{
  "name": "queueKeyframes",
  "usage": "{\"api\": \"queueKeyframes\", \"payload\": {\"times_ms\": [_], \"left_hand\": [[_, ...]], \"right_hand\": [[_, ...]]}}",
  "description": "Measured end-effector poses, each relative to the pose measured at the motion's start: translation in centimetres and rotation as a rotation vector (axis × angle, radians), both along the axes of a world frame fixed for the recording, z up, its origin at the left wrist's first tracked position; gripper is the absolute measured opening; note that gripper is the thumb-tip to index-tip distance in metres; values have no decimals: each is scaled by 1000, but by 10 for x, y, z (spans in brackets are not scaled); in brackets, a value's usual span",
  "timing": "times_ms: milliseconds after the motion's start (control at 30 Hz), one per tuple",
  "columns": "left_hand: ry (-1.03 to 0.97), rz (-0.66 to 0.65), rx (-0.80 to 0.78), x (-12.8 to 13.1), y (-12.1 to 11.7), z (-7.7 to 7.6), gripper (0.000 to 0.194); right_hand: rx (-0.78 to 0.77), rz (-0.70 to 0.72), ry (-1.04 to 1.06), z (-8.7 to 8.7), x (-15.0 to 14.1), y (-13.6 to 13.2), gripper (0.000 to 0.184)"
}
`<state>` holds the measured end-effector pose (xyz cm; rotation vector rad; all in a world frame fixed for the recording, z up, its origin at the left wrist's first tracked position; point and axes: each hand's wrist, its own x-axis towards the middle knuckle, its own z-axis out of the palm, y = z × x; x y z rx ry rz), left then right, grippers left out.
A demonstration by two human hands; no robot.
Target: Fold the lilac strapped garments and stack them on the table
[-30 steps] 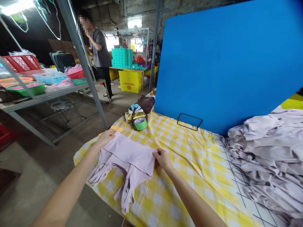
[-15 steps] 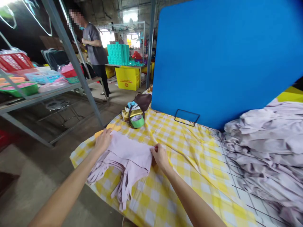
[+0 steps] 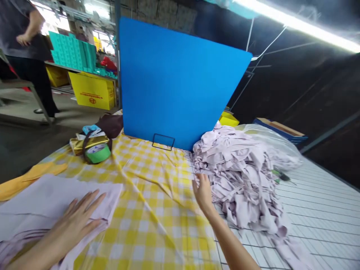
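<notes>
My left hand lies flat with spread fingers on a stack of pale lilac cloth pieces, at the lower left of the head view. Thin dark-edged strips of the stack run beneath that wrist. Over the right side of the yellow-and-white checked tablecloth, my right hand is raised with fingers apart and nothing in it. It is close to the left edge of a big heap of lilac cloth pieces; whether it touches the heap I cannot tell.
A blue board stands upright at the back, a black wire frame before it. Green tape and a gold tissue pack sit behind the stack, beside yellow cloth. A person stands far left.
The view has turned right, bringing the whole heap into sight. My right hand has let go of the stack's edge and moved towards the heap. My left hand now lies flat across the stack.
</notes>
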<state>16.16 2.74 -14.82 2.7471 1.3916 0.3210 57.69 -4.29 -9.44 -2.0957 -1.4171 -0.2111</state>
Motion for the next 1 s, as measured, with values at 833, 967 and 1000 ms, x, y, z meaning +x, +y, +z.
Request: {"api": "queueKeyframes", "payload": {"times_ms": [833, 967, 1000], "left_hand": [[-354, -124, -511, 108, -65, 8, 55], [-764, -79, -1025, 148, -85, 12, 75], [-890, -42, -1212, 158, -91, 16, 79]], "right_hand": [[131, 56, -296, 127, 102, 22, 26], [226, 432, -97, 118, 9, -31, 22], [155, 565, -60, 110, -15, -45, 23]]}}
